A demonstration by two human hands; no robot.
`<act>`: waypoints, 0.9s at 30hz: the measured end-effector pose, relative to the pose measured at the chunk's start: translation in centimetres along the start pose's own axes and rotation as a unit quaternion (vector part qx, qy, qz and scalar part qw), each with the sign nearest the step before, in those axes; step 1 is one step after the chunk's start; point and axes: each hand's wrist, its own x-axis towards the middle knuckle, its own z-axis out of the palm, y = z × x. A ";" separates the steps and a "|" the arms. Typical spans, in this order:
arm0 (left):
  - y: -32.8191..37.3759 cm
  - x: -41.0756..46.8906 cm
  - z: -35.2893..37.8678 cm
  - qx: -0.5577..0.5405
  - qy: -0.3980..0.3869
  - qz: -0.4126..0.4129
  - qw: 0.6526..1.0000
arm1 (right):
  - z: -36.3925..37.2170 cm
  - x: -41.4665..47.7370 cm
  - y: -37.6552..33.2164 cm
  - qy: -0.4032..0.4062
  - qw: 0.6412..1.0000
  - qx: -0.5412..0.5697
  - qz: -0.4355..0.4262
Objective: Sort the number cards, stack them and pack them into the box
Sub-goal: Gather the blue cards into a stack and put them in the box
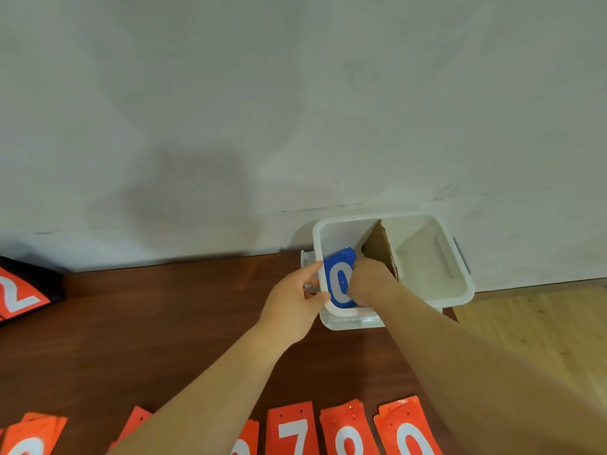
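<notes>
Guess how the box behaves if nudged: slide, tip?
Probably slides easily: the box looks like thin, nearly empty plastic on a smooth table. The left hand holding its rim hints it needs steadying while the right hand seats the card.

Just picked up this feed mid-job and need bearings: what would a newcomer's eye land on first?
The blue card with a white 0 stands out, held by the right hand inside the white box at the far edge of the table, left of a cardboard divider. The left hand grips the box's left rim. Orange number cards line the near edge.
</notes>
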 end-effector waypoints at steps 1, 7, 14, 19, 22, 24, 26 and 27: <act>0.0 -0.1 0.1 0.003 0.002 -0.002 1.000 | 0.0 -0.1 -0.2 -0.015 1.000 -0.020 -0.008; 0.6 -0.9 -0.3 0.052 0.021 -0.020 0.998 | -0.6 -1.7 0.2 -0.003 0.997 -0.039 -0.061; -1.2 -8.2 -2.6 0.185 0.076 -0.010 0.980 | 1.1 -13.1 3.4 0.142 0.970 0.119 -0.157; -5.6 -16.3 -2.9 0.322 0.087 -0.010 0.943 | 7.2 -19.0 4.9 0.130 0.984 0.062 -0.105; -8.6 -20.2 -2.7 0.359 0.060 -0.049 0.930 | 11.1 -21.0 5.7 0.081 0.994 0.042 -0.062; -10.2 -22.2 -2.7 0.376 0.044 -0.057 0.924 | 13.4 -22.1 5.8 0.061 0.996 0.029 -0.052; -11.7 -24.0 -2.7 0.395 0.031 -0.066 0.916 | 15.4 -23.1 5.5 0.054 0.997 0.024 -0.042; -12.3 -24.8 -2.7 0.402 0.025 -0.071 0.912 | 16.2 -23.6 5.2 0.050 0.998 0.017 -0.041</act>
